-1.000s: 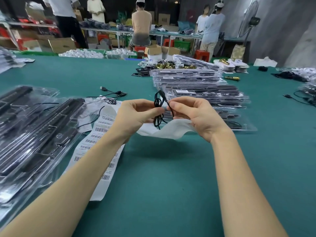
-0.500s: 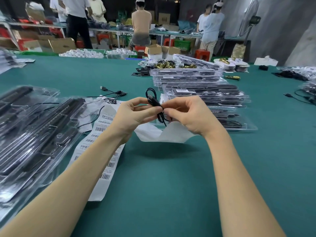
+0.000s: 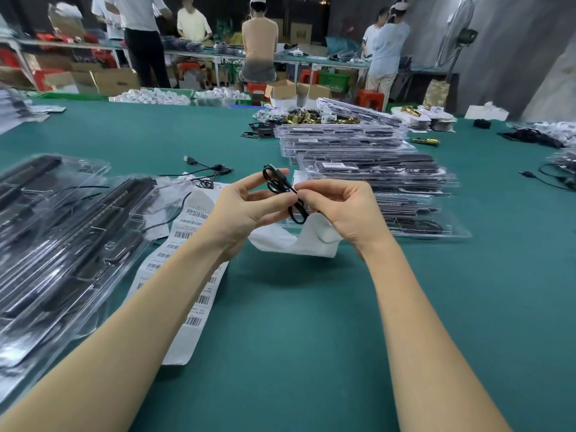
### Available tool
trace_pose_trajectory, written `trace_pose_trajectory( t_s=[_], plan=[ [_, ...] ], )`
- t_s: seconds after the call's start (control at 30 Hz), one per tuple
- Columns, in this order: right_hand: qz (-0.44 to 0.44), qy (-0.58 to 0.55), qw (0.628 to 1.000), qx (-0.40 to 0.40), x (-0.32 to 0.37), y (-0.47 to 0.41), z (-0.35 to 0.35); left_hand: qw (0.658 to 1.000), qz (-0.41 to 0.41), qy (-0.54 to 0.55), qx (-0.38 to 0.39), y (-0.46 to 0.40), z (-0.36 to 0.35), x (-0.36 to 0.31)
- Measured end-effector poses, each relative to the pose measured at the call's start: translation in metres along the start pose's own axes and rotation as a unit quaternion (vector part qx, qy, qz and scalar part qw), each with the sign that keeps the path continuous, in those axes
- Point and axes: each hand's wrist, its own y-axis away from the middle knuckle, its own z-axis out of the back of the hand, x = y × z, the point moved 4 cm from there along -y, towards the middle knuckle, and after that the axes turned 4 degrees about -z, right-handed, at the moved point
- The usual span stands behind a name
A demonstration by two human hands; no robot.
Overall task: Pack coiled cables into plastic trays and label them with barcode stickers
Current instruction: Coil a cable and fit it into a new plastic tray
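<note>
Cable [image 3: 282, 194]: pinched between left hand [image 3: 246, 210] and right hand [image 3: 339, 213], raised off the worktop [image 3: 296, 322], probably for coiling.

Two hands, left [image 3: 243, 210] and right [image 3: 346, 210], are seen holding one cable [image 3: 282, 191]. Left of it, two tray piles [image 3: 62, 244] and one label strip [image 3: 187, 269] are counted; five people are seen beyond.

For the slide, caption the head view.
Both hands, left and right, pinch a coiled black cable above barcode stickers, between plastic trays.
</note>
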Motion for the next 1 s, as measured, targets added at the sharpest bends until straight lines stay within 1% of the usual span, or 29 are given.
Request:
trace_pose_trajectory(
  t_s=[0.1,0.23,0.3,0.37,0.43,0.5,0.6,0.73,0.83,0.9,0.97,1.0],
  plan=[
    [-0.017,0.018,0.999,0.040,-0.002,0.000,0.000,1.000,0.006,0.014,0.007,0.001,0.001,0.002],
    [-0.079,-0.025,0.989,0.122,-0.008,0.006,-0.002,0.999,0.019,0.033,-0.012,-0.001,0.005,0.007],
    [-0.061,0.006,0.992,0.112,-0.010,0.006,-0.005,0.998,0.036,0.050,-0.032,-0.002,0.006,0.010],
    [-0.012,0.056,0.996,0.073,-0.009,0.005,-0.006,0.995,0.049,0.068,-0.053,-0.002,0.006,0.013],
    [0.014,0.090,0.995,0.048,-0.008,0.005,-0.005,0.995,0.053,0.066,-0.061,-0.001,0.005,0.016],
    [0.035,0.126,0.990,0.046,-0.007,0.005,-0.004,0.994,0.059,0.063,-0.062,-0.001,0.005,0.017],
    [0.075,0.195,0.976,0.063,-0.002,0.004,-0.007,0.990,0.086,0.084,-0.080,-0.002,0.006,0.018],
    [0.096,0.207,0.972,0.053,0.000,0.004,-0.006,0.989,0.098,0.082,-0.080,-0.002,0.004,0.019],
    [0.060,0.158,0.984,0.056,-0.005,0.005,-0.001,0.996,0.073,0.022,-0.055,-0.002,0.004,0.016],
    [0.034,0.130,0.989,0.063,-0.008,0.004,-0.001,0.996,0.033,-0.068,-0.035,-0.003,0.005,0.010],
    [0.013,0.121,0.990,0.069,-0.011,0.003,-0.001,0.983,-0.034,-0.182,-0.013,-0.002,0.006,0.001],
    [-0.002,0.111,0.991,0.071,-0.013,0.003,-0.001,0.967,-0.078,-0.243,0.007,-0.001,0.006,-0.004]
  ],
)
